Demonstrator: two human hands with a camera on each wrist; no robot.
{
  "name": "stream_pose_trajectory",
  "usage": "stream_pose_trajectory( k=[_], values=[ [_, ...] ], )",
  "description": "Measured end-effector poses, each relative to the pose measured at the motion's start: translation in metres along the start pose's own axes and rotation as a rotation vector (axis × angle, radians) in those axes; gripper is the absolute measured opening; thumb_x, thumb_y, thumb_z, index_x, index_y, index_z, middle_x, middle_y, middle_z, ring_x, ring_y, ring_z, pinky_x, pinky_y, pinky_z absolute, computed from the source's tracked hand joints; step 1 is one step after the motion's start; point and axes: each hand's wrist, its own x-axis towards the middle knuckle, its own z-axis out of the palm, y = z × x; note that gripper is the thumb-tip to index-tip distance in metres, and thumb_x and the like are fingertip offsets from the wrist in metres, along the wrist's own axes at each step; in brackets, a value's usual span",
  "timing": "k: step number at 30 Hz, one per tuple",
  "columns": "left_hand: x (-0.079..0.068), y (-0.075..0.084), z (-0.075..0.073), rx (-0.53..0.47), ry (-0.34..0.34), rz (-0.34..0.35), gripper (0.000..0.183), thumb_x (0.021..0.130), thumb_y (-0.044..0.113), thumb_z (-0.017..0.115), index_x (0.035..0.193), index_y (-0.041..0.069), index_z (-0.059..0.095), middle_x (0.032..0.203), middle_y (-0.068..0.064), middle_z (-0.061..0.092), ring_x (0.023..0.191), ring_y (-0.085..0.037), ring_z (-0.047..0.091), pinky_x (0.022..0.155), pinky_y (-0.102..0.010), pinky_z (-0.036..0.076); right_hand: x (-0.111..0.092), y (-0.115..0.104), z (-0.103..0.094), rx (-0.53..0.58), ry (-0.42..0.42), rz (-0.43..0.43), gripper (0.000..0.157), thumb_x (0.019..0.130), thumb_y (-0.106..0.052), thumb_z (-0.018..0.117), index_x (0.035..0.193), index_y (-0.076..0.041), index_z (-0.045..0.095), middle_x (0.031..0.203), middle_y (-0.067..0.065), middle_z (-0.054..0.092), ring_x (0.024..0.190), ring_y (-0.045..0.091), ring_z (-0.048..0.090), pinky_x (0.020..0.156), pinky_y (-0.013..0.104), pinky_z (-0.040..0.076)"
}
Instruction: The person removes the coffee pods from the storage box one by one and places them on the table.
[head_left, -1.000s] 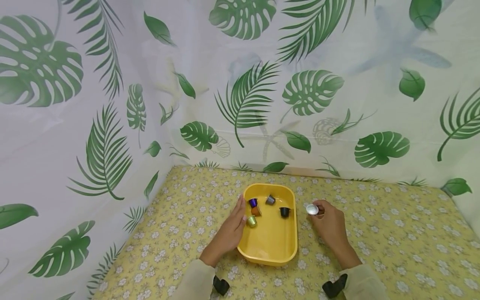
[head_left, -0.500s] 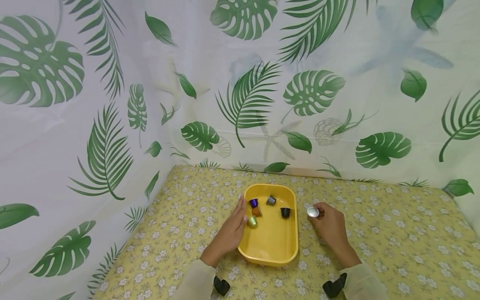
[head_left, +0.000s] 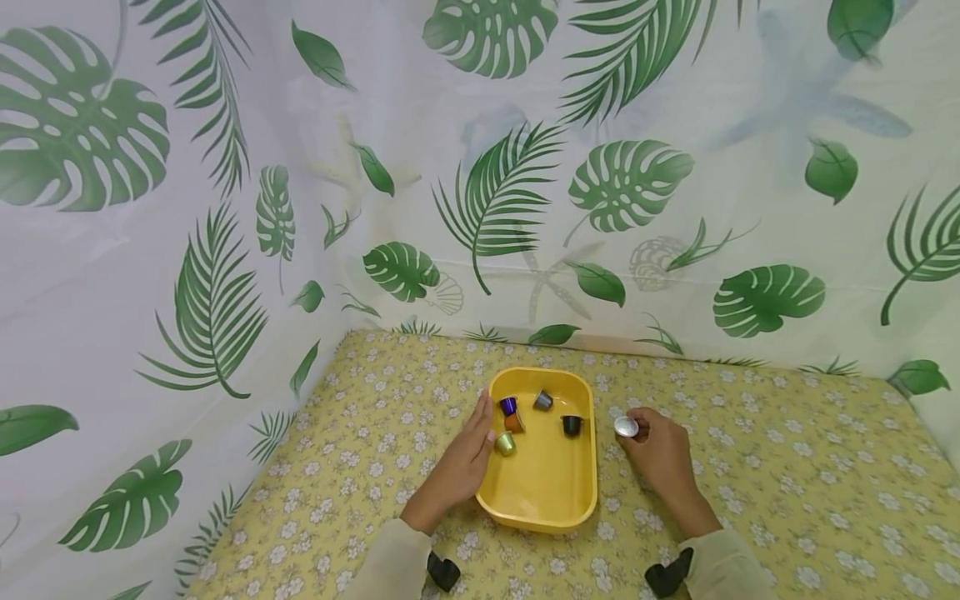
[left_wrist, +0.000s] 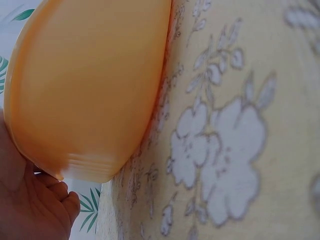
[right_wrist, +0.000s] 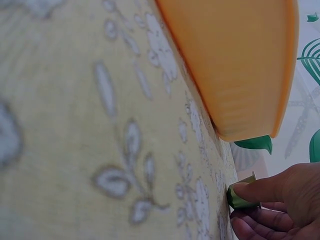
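Note:
Between thumb and fingers, my right hand (head_left: pixel 660 450) pinches a green coffee capsule (right_wrist: pixel 240 195), low at the tablecloth to the right of a yellow tray (head_left: pixel 543 500). From above, its silver foil lid (head_left: pixel 626 427) faces up. My left hand (head_left: pixel 459 462) holds the tray's left side, thumb at the rim and fingers along the outer wall; the left wrist view shows this hand (left_wrist: pixel 40 210) at the rim. Inside the tray lie a purple capsule (head_left: pixel 508 406), an orange-brown capsule (head_left: pixel 513 423), a light green capsule (head_left: pixel 506 443), a grey capsule (head_left: pixel 543 401) and a black capsule (head_left: pixel 572 426).
A yellow floral cloth (head_left: pixel 787 475) covers the table under the tray. Leaf-printed white sheeting (head_left: pixel 525 275) hangs along the back and left edges.
My right hand has come down slightly with the green coffee capsule, then stayed nearly still. The left hand and the tray keep their places.

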Motion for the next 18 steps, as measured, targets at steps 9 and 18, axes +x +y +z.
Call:
stream_pose_trajectory(
  k=[9,18],
  values=[
    [0.0008,-0.0018,0.0018,-0.002,0.005,0.003,0.055,0.114,0.018,0.027,0.162,0.002,0.008,0.169,0.003,-0.009,0.156,-0.021,0.001,0.124,-0.048,0.014,-0.0002,-0.0007,-0.0006,-0.011,-0.016,0.017,0.040,0.085,0.002,0.079,0.121,0.013,0.065,0.101,0.028,0.071,0.088,0.040,0.070,0.076,0.054,0.059],
    [0.0010,-0.0032,0.0024,-0.005,0.008,-0.006,0.055,0.114,0.019,0.027,0.162,0.003,0.007,0.169,0.004,-0.009,0.156,-0.021,0.002,0.124,-0.048,0.014,0.0006,0.0002,-0.0004,-0.021,-0.026,0.022,0.044,0.084,0.001,0.080,0.123,0.012,0.064,0.103,0.029,0.071,0.090,0.041,0.071,0.077,0.054,0.059]
  ],
)
